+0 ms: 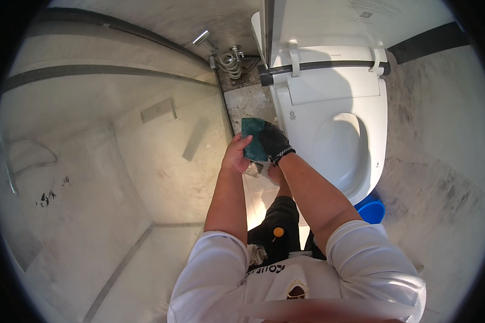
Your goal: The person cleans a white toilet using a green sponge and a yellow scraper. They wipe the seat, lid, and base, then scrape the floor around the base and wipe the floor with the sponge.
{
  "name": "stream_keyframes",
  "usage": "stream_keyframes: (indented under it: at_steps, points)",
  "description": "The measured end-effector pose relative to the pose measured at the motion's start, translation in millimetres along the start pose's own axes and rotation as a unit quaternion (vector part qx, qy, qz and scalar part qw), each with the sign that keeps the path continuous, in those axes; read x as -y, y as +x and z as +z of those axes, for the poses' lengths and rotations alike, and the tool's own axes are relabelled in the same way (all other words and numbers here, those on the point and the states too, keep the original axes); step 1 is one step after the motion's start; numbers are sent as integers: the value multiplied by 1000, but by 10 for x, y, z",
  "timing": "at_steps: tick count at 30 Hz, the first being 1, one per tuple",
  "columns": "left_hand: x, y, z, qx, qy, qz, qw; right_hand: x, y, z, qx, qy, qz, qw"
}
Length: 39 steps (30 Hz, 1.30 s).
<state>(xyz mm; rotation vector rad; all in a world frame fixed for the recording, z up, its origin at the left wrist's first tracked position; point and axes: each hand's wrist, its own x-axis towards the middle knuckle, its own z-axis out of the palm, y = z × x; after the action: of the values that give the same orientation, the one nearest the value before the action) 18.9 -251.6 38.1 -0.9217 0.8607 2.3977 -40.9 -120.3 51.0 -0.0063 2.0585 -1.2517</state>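
Note:
A dark green scouring pad (252, 139) is held up in front of me, between my two hands. My left hand (236, 154) is bare and closed on the pad's left edge, with its thumb lying over the front face. On the pad's other side is my right hand (275, 142), in a black glove with a band at the wrist. Its fingers are bent against the pad, and the fingertips are partly hidden. Just to the right stands a white toilet (302, 124), its bowl uncovered and sunlight falling across the seat.
A glass shower partition (172, 145) with dark frame bars fills the left side. Against the back wall are a metal sprayer (201, 37) and a coiled hose (230, 67). The floor (245, 102) below them looks stained. A blue bucket (373, 210) sits beside the toilet's front.

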Motion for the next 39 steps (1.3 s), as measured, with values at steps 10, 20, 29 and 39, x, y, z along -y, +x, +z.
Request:
stream_keyframes:
  at_steps: [10, 20, 29, 39]
  points:
    - [-521, 320, 932, -171, 640, 257, 704, -348, -510, -423, -143, -131, -70, 978]
    - [-419, 790, 1148, -67, 788, 297, 535, -715, -667, -364, -172, -294, -207, 917]
    - [-292, 962, 1068, -35, 765, 280, 579, -700, -694, -401, -174, -338, -211, 900]
    - [-529, 1087, 1327, -50, 856, 95, 506, -688, -709, -416, -156, -336, -202, 907]
